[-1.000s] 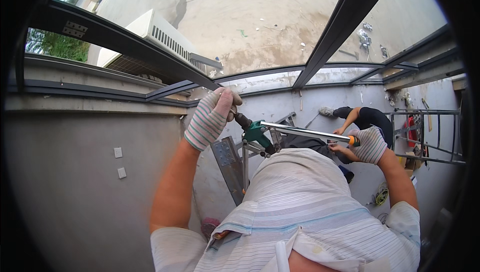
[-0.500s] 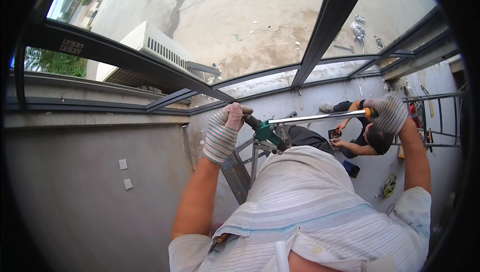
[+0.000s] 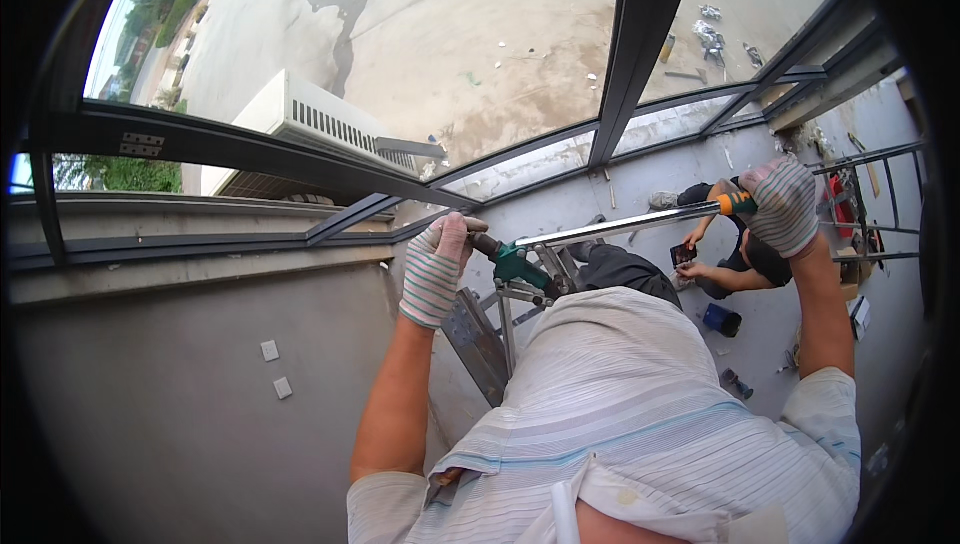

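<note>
A tool that looks like a long-armed hand riveter (image 3: 515, 264), with a green head and a chrome arm, lies across in front of my body. My right hand (image 3: 782, 206), in a striped knit glove, is closed around its orange and green grip at the right. At the other end, my left hand (image 3: 436, 272), in a matching glove, is closed at the dark nose of the head. What its fingertips pinch there is too small to tell. Just beyond my left hand runs a dark metal window frame (image 3: 330, 166). Linkage and a ladder-like metal structure below the head overlap.
A co-worker (image 3: 745, 254) crouches below at the right, holding a small dark device (image 3: 684, 255). A metal ladder (image 3: 490, 349) stands under me. A dark blue container (image 3: 722, 320) and a dark tool (image 3: 738, 384) lie on the floor. Outside is a white air-conditioner unit (image 3: 300, 114).
The view has shifted a little. The chrome arm slants slightly more upward to the right, with my right hand a bit higher. Both hands stay on the tool.
</note>
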Demonstrator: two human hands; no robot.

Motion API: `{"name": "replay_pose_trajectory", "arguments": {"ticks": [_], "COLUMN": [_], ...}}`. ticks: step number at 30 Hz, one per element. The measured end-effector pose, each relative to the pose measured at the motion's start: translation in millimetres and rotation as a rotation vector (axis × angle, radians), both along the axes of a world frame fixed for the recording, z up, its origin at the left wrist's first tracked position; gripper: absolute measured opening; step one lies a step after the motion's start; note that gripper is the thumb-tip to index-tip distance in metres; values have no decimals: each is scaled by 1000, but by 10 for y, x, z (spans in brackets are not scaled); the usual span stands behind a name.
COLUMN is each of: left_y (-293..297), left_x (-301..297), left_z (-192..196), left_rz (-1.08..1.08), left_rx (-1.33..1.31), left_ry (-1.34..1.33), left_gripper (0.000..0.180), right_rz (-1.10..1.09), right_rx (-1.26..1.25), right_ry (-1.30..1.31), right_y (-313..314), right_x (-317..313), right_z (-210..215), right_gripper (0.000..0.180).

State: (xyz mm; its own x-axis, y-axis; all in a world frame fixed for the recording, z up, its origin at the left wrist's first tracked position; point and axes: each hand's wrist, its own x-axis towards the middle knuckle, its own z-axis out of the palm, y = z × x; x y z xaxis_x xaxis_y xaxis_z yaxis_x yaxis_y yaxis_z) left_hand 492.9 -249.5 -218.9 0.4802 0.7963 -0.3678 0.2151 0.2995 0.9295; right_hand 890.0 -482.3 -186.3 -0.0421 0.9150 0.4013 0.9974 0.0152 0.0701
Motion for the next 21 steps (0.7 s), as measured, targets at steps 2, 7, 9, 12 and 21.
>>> {"name": "replay_pose_trajectory", "arguments": {"ticks": [2, 7, 9, 12, 21], "left_y": [83, 186, 206, 293, 407], "left_x": [-45, -96, -99, -104, -136], "left_z": [-49, -250, -259, -122, 154], "left_rz": [-53, -4, -1, -114, -318], "left_rx": [-46, -98, -107, 42, 173], "left_ry": [1, -32, -41, 108, 268], "left_gripper": [34, 20, 17, 17, 26], "right_rz": [32, 6, -6, 23, 77], "right_rx": [-9, -80, -98, -89, -43], "right_ry": [16, 18, 16, 22, 18], "right_y": [-4, -54, -74, -57, 83], "right_x": [2, 15, 35, 28, 66], "right_z": [50, 46, 9, 15, -46], "right_gripper": [28, 26, 26, 27, 29]}}
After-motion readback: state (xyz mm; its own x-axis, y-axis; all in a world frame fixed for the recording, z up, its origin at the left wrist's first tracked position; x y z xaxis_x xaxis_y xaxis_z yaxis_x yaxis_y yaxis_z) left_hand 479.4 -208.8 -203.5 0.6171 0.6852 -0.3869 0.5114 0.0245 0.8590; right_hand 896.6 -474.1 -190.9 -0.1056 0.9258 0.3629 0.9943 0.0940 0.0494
